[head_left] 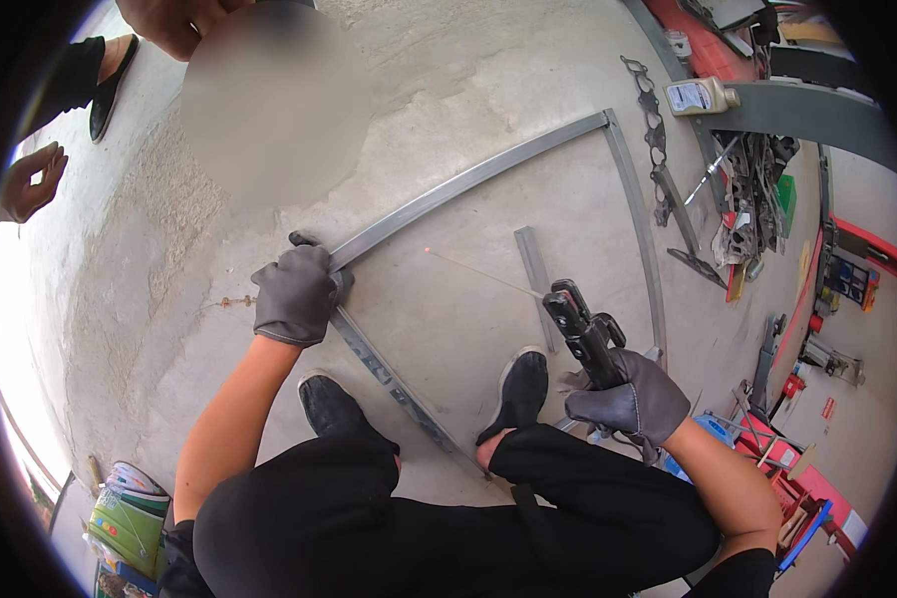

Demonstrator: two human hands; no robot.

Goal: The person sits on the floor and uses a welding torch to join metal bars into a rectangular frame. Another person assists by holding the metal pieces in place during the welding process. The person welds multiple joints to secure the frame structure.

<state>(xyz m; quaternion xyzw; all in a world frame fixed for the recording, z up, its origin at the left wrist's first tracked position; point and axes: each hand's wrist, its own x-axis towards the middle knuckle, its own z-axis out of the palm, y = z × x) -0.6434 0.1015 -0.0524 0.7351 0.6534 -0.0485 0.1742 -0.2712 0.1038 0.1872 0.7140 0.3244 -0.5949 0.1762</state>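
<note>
My left hand [297, 295], in a dark grey glove, is closed round the near-left corner of a metal frame [468, 179]. A small dark end shows above its fingers; I cannot make out whether it is a glove fingertip. In my right hand [636, 399], gloved alike, is a black welding electrode holder [586, 329]. From its jaws a thin welding rod [483, 275] points left over the inside of the frame, its tip glowing orange and apart from the metal. A short metal bar [534, 274] lies inside the frame, its near end partly hidden by the holder.
Another person's hand [36, 182] and shoe [112, 88] are at the upper left. Metal gaskets [652, 130], a plastic bottle [701, 97] and engine parts [752, 189] crowd the right. A green bucket [130, 518] stands lower left. My shoes [344, 407] straddle the frame's near bar.
</note>
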